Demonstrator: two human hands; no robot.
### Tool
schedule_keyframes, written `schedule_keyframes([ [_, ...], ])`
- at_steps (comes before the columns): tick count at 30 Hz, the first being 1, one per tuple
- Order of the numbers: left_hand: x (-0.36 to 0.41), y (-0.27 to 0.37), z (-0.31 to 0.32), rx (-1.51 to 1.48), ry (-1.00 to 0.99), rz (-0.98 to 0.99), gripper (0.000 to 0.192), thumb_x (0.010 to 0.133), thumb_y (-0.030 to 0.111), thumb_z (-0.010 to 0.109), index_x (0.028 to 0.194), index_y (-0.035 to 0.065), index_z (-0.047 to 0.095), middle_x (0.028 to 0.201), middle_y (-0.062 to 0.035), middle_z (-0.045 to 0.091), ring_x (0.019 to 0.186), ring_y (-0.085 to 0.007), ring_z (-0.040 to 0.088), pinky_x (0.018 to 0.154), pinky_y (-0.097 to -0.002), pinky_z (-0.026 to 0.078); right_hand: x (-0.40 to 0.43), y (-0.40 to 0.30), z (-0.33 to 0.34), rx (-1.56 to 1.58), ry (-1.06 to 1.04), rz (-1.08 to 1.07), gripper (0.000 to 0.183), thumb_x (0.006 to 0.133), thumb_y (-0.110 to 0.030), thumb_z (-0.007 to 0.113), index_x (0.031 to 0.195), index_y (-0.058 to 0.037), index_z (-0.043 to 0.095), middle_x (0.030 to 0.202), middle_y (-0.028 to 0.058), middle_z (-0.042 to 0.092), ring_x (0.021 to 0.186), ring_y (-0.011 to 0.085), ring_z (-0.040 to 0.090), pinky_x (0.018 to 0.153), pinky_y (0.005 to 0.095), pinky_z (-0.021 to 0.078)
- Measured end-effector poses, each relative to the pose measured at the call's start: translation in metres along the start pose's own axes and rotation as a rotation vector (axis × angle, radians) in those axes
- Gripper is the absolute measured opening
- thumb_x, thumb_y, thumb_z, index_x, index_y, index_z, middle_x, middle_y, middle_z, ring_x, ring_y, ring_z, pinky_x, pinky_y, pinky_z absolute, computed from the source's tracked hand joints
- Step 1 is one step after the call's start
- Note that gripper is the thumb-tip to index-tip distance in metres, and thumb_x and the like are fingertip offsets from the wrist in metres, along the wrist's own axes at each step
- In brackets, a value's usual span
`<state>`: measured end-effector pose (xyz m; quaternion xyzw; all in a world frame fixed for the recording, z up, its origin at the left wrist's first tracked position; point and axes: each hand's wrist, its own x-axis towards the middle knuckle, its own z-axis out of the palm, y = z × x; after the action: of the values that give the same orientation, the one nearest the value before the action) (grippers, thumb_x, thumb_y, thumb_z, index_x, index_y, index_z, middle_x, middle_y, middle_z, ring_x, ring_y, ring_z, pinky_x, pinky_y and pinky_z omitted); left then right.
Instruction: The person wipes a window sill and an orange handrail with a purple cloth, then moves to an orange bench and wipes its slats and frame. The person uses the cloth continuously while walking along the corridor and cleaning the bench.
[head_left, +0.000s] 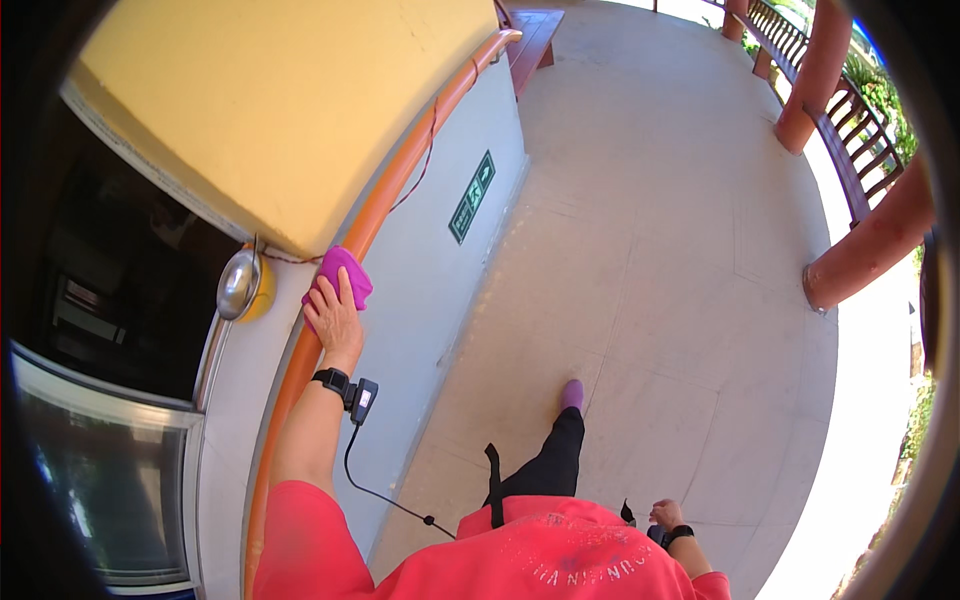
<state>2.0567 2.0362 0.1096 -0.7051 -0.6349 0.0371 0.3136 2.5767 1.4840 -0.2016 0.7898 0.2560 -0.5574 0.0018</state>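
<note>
My left hand (335, 321) lies over a folded magenta cloth (347, 271), pressing it against an orange handrail (409, 154) fixed along the wall. The fingers are spread on top of the cloth, which wraps partly over the rail. A black wrist strap with a small device (363, 399) sits on that wrist, and a thin cable runs from it towards my waist. My right hand (667, 513) hangs low by my right side, its fingers curled. It is small in view, and whether anything is inside it cannot be made out.
A dark twisted wire (429, 150) loops around the rail ahead. Left of my hand, a metal bowl-shaped fitting (238, 285) hangs beside a window (112, 480). A green exit sign (472, 196) is on the wall. A wooden bench (534, 45) stands ahead; red columns (862, 255) line the right.
</note>
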Motion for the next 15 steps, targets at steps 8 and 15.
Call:
schedule_keyframes([
  [8,0.112,0.061,0.025,0.06,-0.017,0.053,0.068,0.084,0.011,0.055,0.146,0.0109,0.027,0.136,-0.0234,0.038,0.111,-0.0365,0.044,0.09,-0.0491,0.036,0.041,-0.165,-0.137,0.095,0.22,-0.055,0.026,0.073,-0.018,0.057,0.088,-0.0038,0.072,0.079,0.0157,0.07,0.079,0.0282,0.069,0.078,0.0371,0.0537],
  [15,0.236,0.121,0.044,-0.023,0.037,0.082,0.072,0.083,0.01,0.058,0.147,0.0101,0.025,0.131,-0.0206,0.041,0.107,-0.0338,0.046,0.086,-0.0473,0.039,0.068,-0.224,-0.193,0.213,0.234,-0.079,0.029,0.075,-0.017,0.054,0.091,-0.0013,0.071,0.077,0.0161,0.07,0.078,0.0271,0.07,0.079,0.0364,0.0537],
])
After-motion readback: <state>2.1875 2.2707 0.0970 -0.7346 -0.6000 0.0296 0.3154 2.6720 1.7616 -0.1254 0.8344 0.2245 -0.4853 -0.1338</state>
